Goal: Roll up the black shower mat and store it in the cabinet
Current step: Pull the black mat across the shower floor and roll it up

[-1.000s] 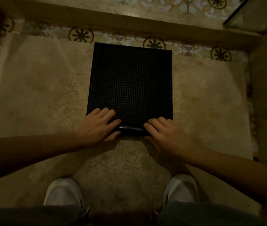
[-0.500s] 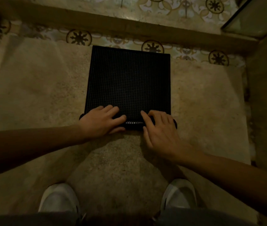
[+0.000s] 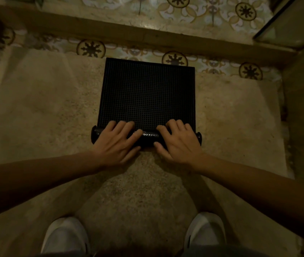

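The black shower mat (image 3: 147,93) with a fine grid surface lies on a beige rug. Its near edge is curled into a thin roll (image 3: 148,137) that runs across its full width. My left hand (image 3: 116,143) presses on the left half of the roll, fingers spread over it. On the right half rests my right hand (image 3: 181,143), fingers over the top and thumb on the near side. The far part of the mat is flat. No cabinet is in view.
The beige rug (image 3: 45,112) covers the floor around the mat. Patterned tiles (image 3: 91,49) and a raised stone sill (image 3: 110,28) lie beyond it. A glass panel (image 3: 286,25) stands at the top right. My white shoes (image 3: 65,236) are at the bottom.
The roll at the near edge has grown thicker and moved away from me. Both hands have travelled forward with it, and the flat part is shorter.
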